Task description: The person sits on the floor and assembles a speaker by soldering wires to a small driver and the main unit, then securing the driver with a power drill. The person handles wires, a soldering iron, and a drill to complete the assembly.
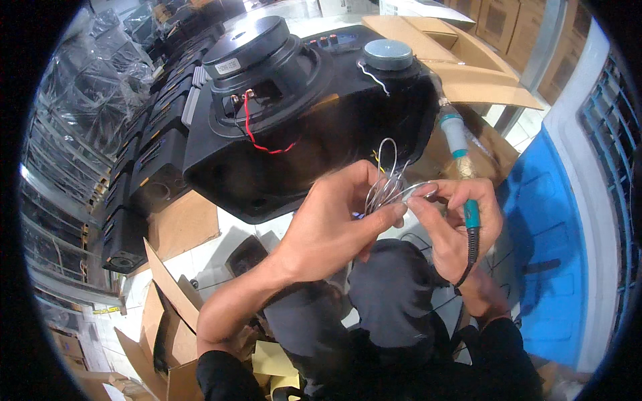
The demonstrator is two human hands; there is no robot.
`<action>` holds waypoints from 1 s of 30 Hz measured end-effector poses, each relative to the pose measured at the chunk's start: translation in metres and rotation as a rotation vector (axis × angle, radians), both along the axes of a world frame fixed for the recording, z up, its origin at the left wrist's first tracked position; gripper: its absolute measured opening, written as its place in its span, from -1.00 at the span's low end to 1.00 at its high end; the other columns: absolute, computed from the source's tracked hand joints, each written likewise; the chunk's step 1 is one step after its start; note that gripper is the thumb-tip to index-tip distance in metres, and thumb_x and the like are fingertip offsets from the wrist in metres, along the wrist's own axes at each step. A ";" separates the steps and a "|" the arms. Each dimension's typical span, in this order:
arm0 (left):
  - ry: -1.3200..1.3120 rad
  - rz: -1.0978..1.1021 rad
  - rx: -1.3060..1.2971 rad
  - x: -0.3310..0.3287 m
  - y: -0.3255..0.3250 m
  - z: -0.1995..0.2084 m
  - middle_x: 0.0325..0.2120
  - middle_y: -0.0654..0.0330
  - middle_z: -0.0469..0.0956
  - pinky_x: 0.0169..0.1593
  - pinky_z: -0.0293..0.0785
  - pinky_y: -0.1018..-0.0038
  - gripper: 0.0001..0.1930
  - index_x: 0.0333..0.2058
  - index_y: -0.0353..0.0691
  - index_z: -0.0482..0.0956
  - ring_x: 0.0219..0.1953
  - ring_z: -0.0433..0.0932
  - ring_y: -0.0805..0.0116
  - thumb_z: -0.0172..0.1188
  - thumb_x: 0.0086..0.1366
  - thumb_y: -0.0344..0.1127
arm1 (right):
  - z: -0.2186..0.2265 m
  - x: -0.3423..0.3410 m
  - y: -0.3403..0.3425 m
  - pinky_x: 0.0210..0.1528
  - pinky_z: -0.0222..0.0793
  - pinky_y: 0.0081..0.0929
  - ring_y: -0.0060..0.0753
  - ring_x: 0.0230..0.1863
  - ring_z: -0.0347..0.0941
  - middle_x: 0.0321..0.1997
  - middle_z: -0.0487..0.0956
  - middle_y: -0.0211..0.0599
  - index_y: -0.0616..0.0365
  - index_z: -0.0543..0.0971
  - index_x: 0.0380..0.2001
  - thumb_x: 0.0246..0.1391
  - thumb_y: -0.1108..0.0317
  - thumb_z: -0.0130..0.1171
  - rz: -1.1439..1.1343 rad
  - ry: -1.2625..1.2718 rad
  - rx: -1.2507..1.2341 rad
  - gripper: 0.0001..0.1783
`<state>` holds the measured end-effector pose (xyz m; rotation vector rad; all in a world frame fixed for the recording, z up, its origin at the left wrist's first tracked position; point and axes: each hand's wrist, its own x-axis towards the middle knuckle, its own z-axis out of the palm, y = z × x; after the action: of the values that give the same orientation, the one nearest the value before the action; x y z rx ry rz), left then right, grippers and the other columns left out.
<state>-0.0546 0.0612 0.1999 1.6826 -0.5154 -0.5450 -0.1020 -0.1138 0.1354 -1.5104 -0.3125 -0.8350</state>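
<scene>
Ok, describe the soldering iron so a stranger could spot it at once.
Find the big black speaker cabinet. By its right end, the right hand holds the soldering iron. Unlike the thin grey wires nearby, it is thick and straight with teal bands.

Head-high fisheye, steeply downward, close above both hands (338,227) (449,235), rim perhaps indistinct.

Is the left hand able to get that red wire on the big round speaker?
Probably yes: the red wire hangs in the open, and nothing shows between it and the left hand. That hand's bundle of thin wire may hinder it, though.
</scene>
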 end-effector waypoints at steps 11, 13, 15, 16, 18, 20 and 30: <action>-0.318 0.158 0.009 0.001 -0.010 -0.024 -0.47 -0.02 0.60 -0.45 0.44 0.46 -0.79 -0.19 -0.43 0.49 -0.54 0.51 0.44 0.20 0.30 -0.40 | -0.001 0.005 0.004 -0.37 0.42 -0.64 -0.60 -0.38 0.52 -0.37 0.64 -0.13 0.16 0.31 -0.34 -0.01 0.64 0.33 -0.027 0.154 0.085 -0.64; -0.328 0.181 0.008 0.002 -0.011 -0.025 -0.49 -0.04 0.60 -0.45 0.45 0.44 -0.80 -0.20 -0.43 0.51 -0.54 0.51 0.42 0.20 0.31 -0.39 | -0.003 0.007 0.007 -0.37 0.43 -0.62 -0.60 -0.39 0.52 -0.39 0.64 -0.15 0.16 0.31 -0.34 -0.01 0.64 0.33 -0.033 0.111 0.113 -0.64; -0.384 0.211 -0.046 0.003 -0.014 -0.027 -0.50 -0.03 0.60 -0.46 0.44 0.44 -0.82 -0.22 -0.42 0.53 -0.55 0.52 0.40 0.18 0.32 -0.38 | -0.005 0.008 0.011 -0.35 0.45 -0.58 -0.57 -0.38 0.53 -0.39 0.64 -0.16 0.16 0.32 -0.35 -0.04 0.65 0.34 -0.053 0.085 0.111 -0.63; -0.400 0.226 -0.024 0.003 -0.015 -0.027 -0.50 -0.03 0.60 -0.46 0.44 0.44 -0.81 -0.22 -0.42 0.52 -0.55 0.52 0.41 0.17 0.34 -0.38 | -0.005 0.008 0.013 -0.34 0.46 -0.56 -0.56 -0.38 0.54 -0.39 0.64 -0.16 0.17 0.32 -0.35 -0.05 0.66 0.35 -0.067 0.073 0.110 -0.63; -0.407 0.263 0.038 0.003 -0.018 -0.027 -0.51 -0.03 0.60 -0.47 0.43 0.44 -0.80 -0.21 -0.43 0.49 -0.55 0.53 0.43 0.14 0.36 -0.36 | -0.005 0.005 0.018 -0.30 0.49 -0.52 -0.51 -0.36 0.56 -0.38 0.64 -0.15 0.17 0.33 -0.37 -0.07 0.66 0.36 -0.089 0.056 0.057 -0.63; -0.312 0.251 -0.045 0.002 -0.018 -0.025 -0.51 0.01 0.60 -0.47 0.43 0.46 -0.80 -0.21 -0.42 0.46 -0.54 0.54 0.45 0.10 0.40 -0.34 | -0.003 0.005 0.019 -0.23 0.52 -0.49 -0.46 -0.33 0.59 -0.38 0.64 -0.13 0.17 0.34 -0.41 -0.10 0.66 0.38 -0.145 0.031 0.030 -0.63; 0.199 0.142 -0.360 0.008 -0.004 -0.019 -0.43 0.08 0.58 -0.36 0.59 0.43 -0.72 -0.10 -0.38 0.40 -0.46 0.62 0.27 -0.03 0.49 -0.22 | 0.001 0.011 -0.008 -0.26 0.46 -0.60 -0.52 -0.33 0.54 -0.31 0.62 -0.06 0.18 0.28 -0.23 0.04 0.66 0.27 -0.104 0.120 0.203 -0.63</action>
<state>-0.0465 0.0567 0.1813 1.2948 -0.3235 -0.4781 -0.0910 -0.1220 0.1367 -1.3883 -0.0592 -0.8280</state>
